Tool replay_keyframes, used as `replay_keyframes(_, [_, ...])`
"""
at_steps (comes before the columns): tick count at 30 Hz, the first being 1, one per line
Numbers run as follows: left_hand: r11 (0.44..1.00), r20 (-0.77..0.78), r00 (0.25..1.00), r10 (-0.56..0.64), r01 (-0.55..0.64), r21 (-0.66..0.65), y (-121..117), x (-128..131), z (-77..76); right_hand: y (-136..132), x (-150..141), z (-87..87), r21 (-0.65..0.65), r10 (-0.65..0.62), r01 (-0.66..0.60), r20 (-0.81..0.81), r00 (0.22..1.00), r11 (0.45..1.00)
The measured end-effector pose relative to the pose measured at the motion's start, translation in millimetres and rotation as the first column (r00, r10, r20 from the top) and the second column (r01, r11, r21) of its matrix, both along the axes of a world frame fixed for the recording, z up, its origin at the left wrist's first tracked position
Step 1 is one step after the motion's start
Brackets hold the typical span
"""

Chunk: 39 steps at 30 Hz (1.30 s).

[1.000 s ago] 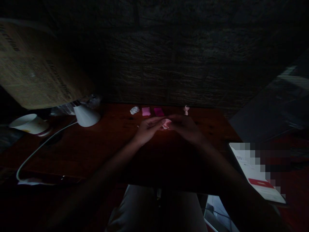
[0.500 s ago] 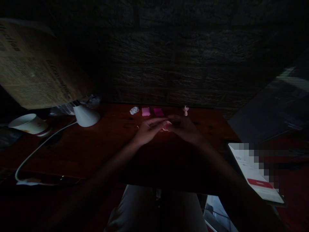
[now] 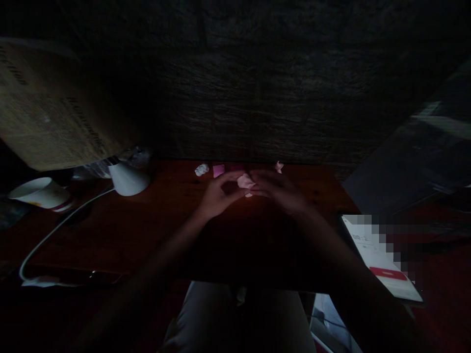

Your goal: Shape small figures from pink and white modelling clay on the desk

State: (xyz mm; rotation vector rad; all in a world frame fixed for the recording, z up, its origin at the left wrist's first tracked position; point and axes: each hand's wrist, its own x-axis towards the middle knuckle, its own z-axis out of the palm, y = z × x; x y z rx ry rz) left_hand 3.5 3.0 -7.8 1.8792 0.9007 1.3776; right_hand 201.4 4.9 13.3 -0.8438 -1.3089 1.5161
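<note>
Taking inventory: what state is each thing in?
Pale pink lump: in left hand and right hand
Crumpled white lump: set down
Pink square piece: flat
Dark magenta square: partly hidden
Pale pink forked piece: set down
White paper cup: open
White cone: standing
Black-rimmed device: screen lit

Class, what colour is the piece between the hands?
The piece is pale pink, best seen in the head view.

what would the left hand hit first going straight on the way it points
The left hand would meet the pale pink piece first, which it already seems to hold; the right hand likely comes next, though depth is unclear.
</note>
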Motion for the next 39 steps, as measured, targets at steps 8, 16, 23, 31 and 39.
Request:
replay_keyframes(8, [0.994,0.002,1.000,0.013,-0.013,0.109,-4,8,0.0,5,4,-1.3,0.195,-0.072,0.058,0.065,0.995,0.979])
replay_keyframes(16, [0.986,0.186,0.982,-0.019,0.049,-0.159,5,7,-7.7,10,6,-4.1,0.325,-0.067,0.027,0.111,0.992,0.945])
replay_keyframes(23, [0.969,0.260,0.963,-0.071,0.128,-0.210,5,4,-7.0,8,6,-5.4,0.313,-0.026,-0.016,0.129,0.991,0.950])
replay_keyframes(31, [0.978,0.187,0.980,-0.068,0.103,-0.183,1,2,-2.0,10,7,-8.8,0.317,0.012,-0.048,0.115,0.993,0.947])
replay_keyframes(39, [0.983,0.212,0.973,-0.091,0.122,-0.139,0,5,-1.9,6,2,-6.2,0.400,-0.067,0.000,0.154,0.986,0.917])
